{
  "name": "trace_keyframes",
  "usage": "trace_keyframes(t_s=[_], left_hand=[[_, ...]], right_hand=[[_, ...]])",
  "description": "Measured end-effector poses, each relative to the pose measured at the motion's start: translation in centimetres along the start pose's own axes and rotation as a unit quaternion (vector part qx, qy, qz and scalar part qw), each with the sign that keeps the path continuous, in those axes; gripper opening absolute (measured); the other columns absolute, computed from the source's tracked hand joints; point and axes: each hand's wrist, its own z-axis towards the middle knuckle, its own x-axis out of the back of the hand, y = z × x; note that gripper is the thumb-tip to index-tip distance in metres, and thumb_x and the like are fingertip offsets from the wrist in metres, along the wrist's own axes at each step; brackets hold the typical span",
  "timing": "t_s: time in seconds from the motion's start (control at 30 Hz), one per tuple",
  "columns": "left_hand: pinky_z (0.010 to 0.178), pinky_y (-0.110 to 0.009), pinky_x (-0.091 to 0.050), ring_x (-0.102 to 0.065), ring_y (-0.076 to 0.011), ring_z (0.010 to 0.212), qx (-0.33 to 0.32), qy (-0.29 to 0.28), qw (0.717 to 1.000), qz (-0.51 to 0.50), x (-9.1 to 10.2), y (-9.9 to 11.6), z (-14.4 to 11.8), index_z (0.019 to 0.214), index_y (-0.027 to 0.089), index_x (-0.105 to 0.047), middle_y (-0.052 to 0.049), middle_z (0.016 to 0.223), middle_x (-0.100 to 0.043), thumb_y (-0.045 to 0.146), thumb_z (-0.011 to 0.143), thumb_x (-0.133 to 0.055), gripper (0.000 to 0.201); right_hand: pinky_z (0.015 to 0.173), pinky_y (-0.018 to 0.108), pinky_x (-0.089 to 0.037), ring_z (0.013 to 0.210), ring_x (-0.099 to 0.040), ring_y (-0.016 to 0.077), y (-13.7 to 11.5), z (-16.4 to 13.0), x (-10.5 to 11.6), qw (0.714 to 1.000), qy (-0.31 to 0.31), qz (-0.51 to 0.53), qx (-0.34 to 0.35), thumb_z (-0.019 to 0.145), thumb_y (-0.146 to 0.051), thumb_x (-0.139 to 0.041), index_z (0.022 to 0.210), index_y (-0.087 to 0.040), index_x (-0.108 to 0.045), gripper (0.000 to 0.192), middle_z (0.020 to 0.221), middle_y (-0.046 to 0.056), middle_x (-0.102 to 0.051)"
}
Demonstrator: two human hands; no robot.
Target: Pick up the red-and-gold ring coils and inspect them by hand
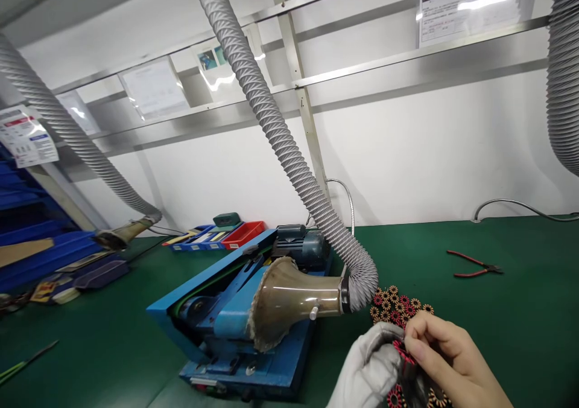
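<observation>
My left hand (pixel 368 366), in a pale grey-white glove, is closed around a small red-wound motor stator (pixel 402 352). My bare right hand (pixel 447 357) meets it from the right, thumb and forefinger pinched together at the stator's upper edge. Whatever lies between those fingertips is too small to make out. Behind both hands is a cluster of similar stators (pixel 392 304), some wound in copper colour and some in red. More stators (pixel 395 396) show below the hands, partly covered by them.
A blue belt machine (pixel 239 329) with a brown suction hood (pixel 294 302) stands left of my hands. A grey hose (pixel 289 148) rises from the hood. Red-handled pliers (pixel 474 266) lie on the green bench (pixel 520 323). Parts bins (pixel 217 237) stand at the back.
</observation>
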Motion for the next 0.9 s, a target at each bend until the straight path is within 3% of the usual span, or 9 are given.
trace_keyframes(t_s=[0.1, 0.27, 0.37, 0.5, 0.67, 0.77, 0.9], left_hand=[[0.081, -0.032, -0.043, -0.056, -0.0226, 0.086, 0.006, 0.001, 1.000, -0.018, -0.2, -0.3, 0.2, 0.091, 0.017, -0.078, -0.007, 0.088, -0.068, 0.060, 0.066, -0.078, 0.049], [0.059, -0.023, -0.034, -0.041, -0.0124, 0.064, 0.026, -0.036, 0.995, -0.091, -0.5, -0.5, 0.5, 0.088, 0.015, -0.074, 0.002, 0.067, -0.049, 0.059, 0.064, -0.080, 0.051], [0.057, -0.022, -0.030, -0.036, -0.0102, 0.061, 0.045, -0.041, 0.990, -0.129, -0.7, -0.3, 0.3, 0.087, 0.016, -0.073, 0.003, 0.066, -0.046, 0.057, 0.064, -0.082, 0.048], [0.062, -0.022, -0.034, -0.040, -0.0113, 0.067, 0.049, -0.029, 0.991, -0.125, -1.0, 0.3, -0.1, 0.088, 0.016, -0.073, 0.002, 0.070, -0.050, 0.057, 0.064, -0.082, 0.049], [0.070, -0.023, -0.040, -0.048, -0.0128, 0.072, 0.010, -0.024, 0.994, -0.106, -1.3, 1.0, -0.2, 0.087, 0.017, -0.075, 0.001, 0.073, -0.057, 0.057, 0.068, -0.080, 0.045], [0.088, -0.031, -0.044, -0.061, -0.0213, 0.091, -0.014, -0.014, 0.996, -0.092, -1.1, 1.5, -0.2, 0.094, 0.020, -0.077, -0.005, 0.090, -0.071, 0.058, 0.064, -0.082, 0.049], [0.099, -0.037, -0.044, -0.063, -0.0311, 0.110, -0.021, -0.022, 0.998, -0.059, -0.8, 1.7, -0.6, 0.105, 0.023, -0.077, -0.010, 0.110, -0.076, 0.058, 0.060, -0.084, 0.057]], right_hand=[[0.060, 0.029, -0.027, 0.061, -0.036, 0.0167, -0.1, 0.1, 0.0, 1.000, -0.001, -0.013, 0.007, 0.082, -0.074, -0.053, 0.065, -0.019, -0.054, 0.058, 0.063, -0.004, -0.039], [0.057, 0.028, -0.028, 0.060, -0.033, 0.0158, -0.5, 0.3, -0.1, 0.999, -0.022, 0.038, -0.002, 0.083, -0.072, -0.055, 0.065, -0.020, -0.050, 0.055, 0.064, -0.004, -0.037], [0.057, 0.028, -0.029, 0.060, -0.035, 0.0159, -0.4, 0.3, -0.3, 0.999, -0.015, 0.043, 0.004, 0.083, -0.071, -0.057, 0.065, -0.020, -0.051, 0.055, 0.063, -0.004, -0.038], [0.056, 0.027, -0.029, 0.059, -0.035, 0.0152, 0.2, 0.2, -0.6, 0.998, 0.006, 0.056, 0.012, 0.083, -0.067, -0.060, 0.064, -0.019, -0.053, 0.052, 0.062, -0.004, -0.040], [0.055, 0.025, -0.031, 0.058, -0.038, 0.0145, 0.5, 0.1, -0.9, 0.995, 0.056, 0.080, -0.003, 0.081, -0.062, -0.066, 0.066, -0.020, -0.060, 0.046, 0.061, -0.004, -0.045], [0.056, 0.026, -0.034, 0.059, -0.043, 0.0160, 0.6, 0.0, -0.9, 0.994, 0.088, 0.057, 0.016, 0.081, -0.057, -0.069, 0.065, -0.022, -0.065, 0.039, 0.062, -0.002, -0.051], [0.062, 0.026, -0.037, 0.064, -0.050, 0.0175, 1.0, -0.2, -1.1, 0.987, 0.132, 0.019, 0.086, 0.083, -0.046, -0.069, 0.066, -0.027, -0.069, 0.026, 0.066, -0.002, -0.059]])
